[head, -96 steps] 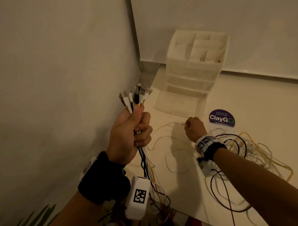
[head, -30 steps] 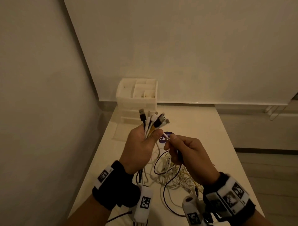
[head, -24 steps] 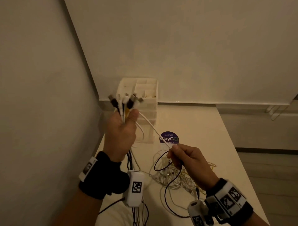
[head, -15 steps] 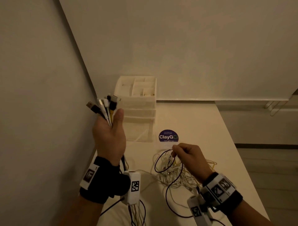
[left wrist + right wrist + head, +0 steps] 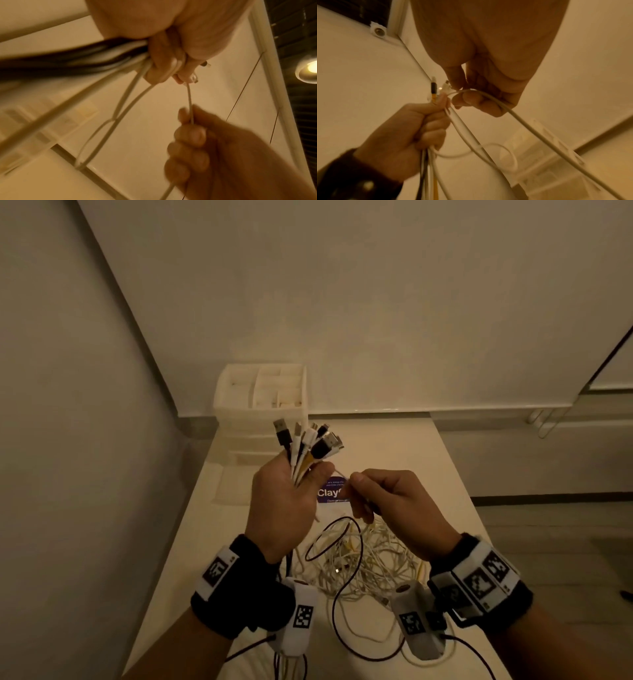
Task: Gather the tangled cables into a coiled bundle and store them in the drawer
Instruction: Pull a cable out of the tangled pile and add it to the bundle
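The long cream-white surface (image 5: 404, 460) runs from the bottom of the head view up to the wall, in the middle of the frame. At its far end, upper centre, stands the white plastic drawer organiser (image 5: 262, 402) with open compartments on top and drawers below; whether a drawer is pulled out you cannot tell clearly. In the lower centre of the frame the loose pile of tangled white, yellow and black cables (image 5: 359, 563) lies on the surface, below and between your two hands.

Your left hand (image 5: 282, 508) is in the centre of the frame, raised above the surface. Its fingers (image 5: 435, 128) are curled tightly round the gathered bundle of cable ends (image 5: 308, 450), and the plugs fan out above the fist, black, white and yellow ones. The cords of this bundle hang down under the hand.

Your right hand (image 5: 397, 508) is just beside it, to the right. Its thumb and forefinger pinch one thin white cable (image 5: 189, 102), and the other fingers are curled under. This cable goes from the pinch up to the left fist, where its end meets the bundle.

Between the two hands, a little behind, a round dark blue sticker (image 5: 330, 491) lies on the surface, partly hidden.
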